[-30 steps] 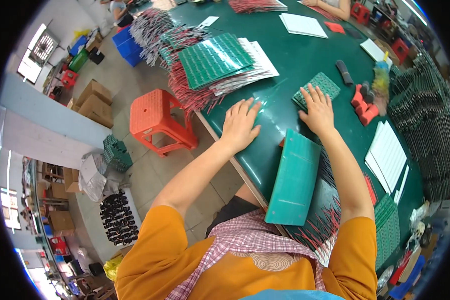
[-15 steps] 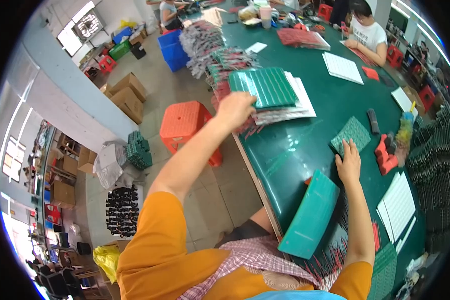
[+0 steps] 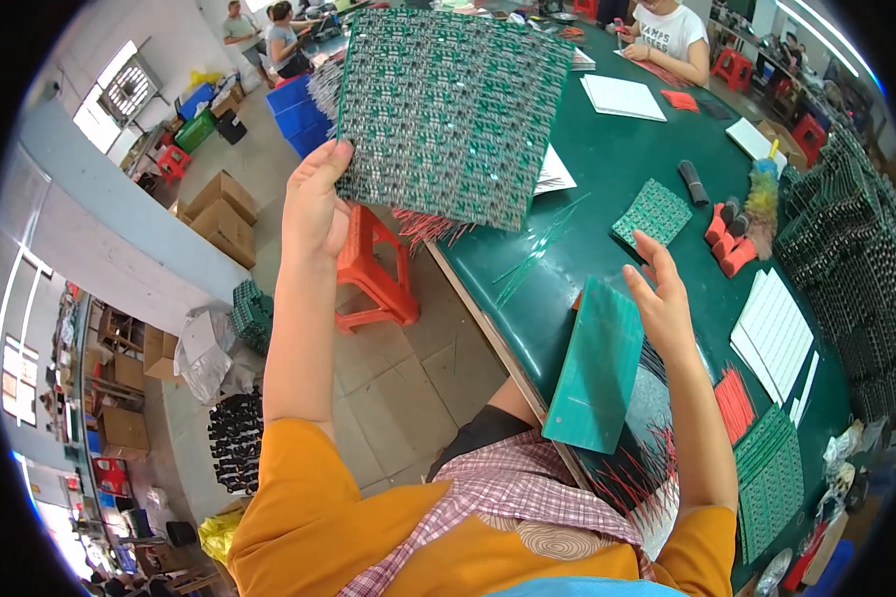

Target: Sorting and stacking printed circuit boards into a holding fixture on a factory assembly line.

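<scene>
A large green circuit board panel point(image 3: 448, 119), densely covered with small parts, is held up over the table's far left side. My left hand point(image 3: 316, 204) is closed on its lower left corner, thumb on the near face. Above the green table point(image 3: 498, 284), my right hand point(image 3: 659, 298) is empty with its fingers apart. Just beyond those fingers lies a smaller circuit board panel point(image 3: 654, 212). Beside the hand, a smooth green plate point(image 3: 597, 368) leans at a slant near the table edge. Red and black wires point(image 3: 642, 463) lie under my right forearm.
White sheets point(image 3: 775, 328), red wires point(image 3: 734, 406) and green panels point(image 3: 770, 483) lie at the right. Stacked boards point(image 3: 851, 269) line the far right edge. A red stool point(image 3: 373, 274) stands left of the table. Across it, a person point(image 3: 672, 45) works with their hands.
My left hand has lifted the large panel off the pile and raised it, its part-covered face now showing. My right hand has come off the smaller panel and drawn back.
</scene>
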{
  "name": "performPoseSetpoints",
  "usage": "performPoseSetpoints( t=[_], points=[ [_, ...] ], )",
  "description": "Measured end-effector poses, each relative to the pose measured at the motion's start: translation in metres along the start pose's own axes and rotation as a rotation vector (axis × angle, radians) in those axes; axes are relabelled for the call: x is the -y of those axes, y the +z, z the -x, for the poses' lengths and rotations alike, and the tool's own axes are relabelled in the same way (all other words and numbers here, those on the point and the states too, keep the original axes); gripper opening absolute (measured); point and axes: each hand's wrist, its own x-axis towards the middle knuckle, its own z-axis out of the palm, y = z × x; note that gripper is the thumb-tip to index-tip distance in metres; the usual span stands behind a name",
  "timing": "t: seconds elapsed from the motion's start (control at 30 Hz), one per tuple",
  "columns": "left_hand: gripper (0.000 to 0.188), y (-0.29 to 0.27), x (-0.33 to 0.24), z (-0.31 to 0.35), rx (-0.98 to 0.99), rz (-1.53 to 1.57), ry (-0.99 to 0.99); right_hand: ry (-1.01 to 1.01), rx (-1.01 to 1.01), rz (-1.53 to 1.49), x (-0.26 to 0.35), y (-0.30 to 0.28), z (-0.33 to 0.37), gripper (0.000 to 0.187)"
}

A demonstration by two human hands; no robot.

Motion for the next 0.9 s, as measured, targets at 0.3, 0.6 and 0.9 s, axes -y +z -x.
performPoseSetpoints(
  t=[0.3,0.6,0.9],
  points=[
    [0.017,0.046,-0.006,0.036,0.133,0.078,-0.09,0.153,0.015,-0.459,0.036,-0.035,0.033,0.042],
    [0.022,0.073,0.008,0.051,0.247,0.093,-0.155,0.181,0.104,-0.723,0.07,-0.053,0.055,0.045],
    [0.016,0.105,0.007,0.074,0.226,0.106,-0.238,0.263,0.095,-0.862,0.067,-0.041,0.066,0.046]
  ],
)
